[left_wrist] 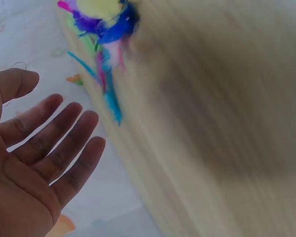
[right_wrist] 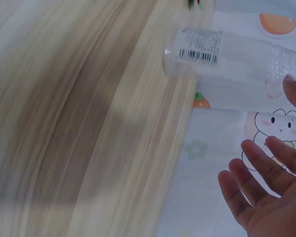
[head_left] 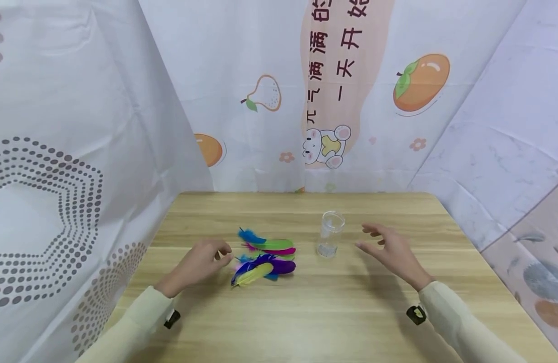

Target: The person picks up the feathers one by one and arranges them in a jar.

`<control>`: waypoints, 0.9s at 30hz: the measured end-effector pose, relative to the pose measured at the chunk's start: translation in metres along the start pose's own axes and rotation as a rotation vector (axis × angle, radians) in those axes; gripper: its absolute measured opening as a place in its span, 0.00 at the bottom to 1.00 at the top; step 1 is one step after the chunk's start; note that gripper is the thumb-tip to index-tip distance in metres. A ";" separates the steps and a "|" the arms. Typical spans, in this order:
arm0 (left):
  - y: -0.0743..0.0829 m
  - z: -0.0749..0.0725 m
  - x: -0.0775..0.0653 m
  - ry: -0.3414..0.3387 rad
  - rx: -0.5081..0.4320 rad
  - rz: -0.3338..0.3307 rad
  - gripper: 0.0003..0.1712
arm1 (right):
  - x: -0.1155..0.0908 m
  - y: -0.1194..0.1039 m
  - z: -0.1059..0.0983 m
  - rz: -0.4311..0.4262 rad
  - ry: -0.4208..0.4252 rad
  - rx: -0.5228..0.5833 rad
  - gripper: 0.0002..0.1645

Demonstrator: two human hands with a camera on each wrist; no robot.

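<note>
A loose pile of coloured feathers, in blue, green, magenta, purple and yellow, lies left of the table's middle. My left hand hovers just left of the pile, fingers relaxed and holding nothing; in the left wrist view its palm shows with the fingers spread. To the right of the feathers a clear bottle without a lid stands upright. A printed barcode label shows on the bottle in the right wrist view. My right hand is just right of the bottle, apart from it, thumb and fingers parted and holding nothing.
The wooden table carries both the feathers and the bottle. Behind it hangs a white curtain printed with fruit and characters. More patterned cloth hangs at the left side, and pale cloth at the right.
</note>
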State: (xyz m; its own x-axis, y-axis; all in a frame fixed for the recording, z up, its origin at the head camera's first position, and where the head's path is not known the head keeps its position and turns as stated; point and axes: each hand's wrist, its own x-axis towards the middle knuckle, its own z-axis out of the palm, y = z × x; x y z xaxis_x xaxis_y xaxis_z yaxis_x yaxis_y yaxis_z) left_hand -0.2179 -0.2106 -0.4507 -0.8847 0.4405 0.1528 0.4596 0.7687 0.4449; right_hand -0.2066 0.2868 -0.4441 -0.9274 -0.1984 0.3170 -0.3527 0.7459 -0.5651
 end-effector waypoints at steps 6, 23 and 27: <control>-0.003 0.012 -0.003 -0.088 -0.062 -0.033 0.05 | 0.008 -0.006 0.009 0.042 -0.028 0.097 0.40; -0.001 0.028 -0.005 -0.178 -0.080 0.014 0.11 | 0.028 -0.012 0.022 0.052 -0.047 0.293 0.40; -0.001 0.032 -0.003 -0.175 -0.062 -0.004 0.11 | 0.032 -0.013 0.027 0.062 -0.058 0.324 0.40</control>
State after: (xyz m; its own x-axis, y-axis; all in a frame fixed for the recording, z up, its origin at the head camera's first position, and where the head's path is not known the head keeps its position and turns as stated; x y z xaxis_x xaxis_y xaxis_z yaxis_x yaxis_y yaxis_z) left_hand -0.2135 -0.1976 -0.4799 -0.8569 0.5155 -0.0022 0.4456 0.7430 0.4994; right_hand -0.2347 0.2536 -0.4469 -0.9507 -0.2019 0.2352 -0.3075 0.5189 -0.7976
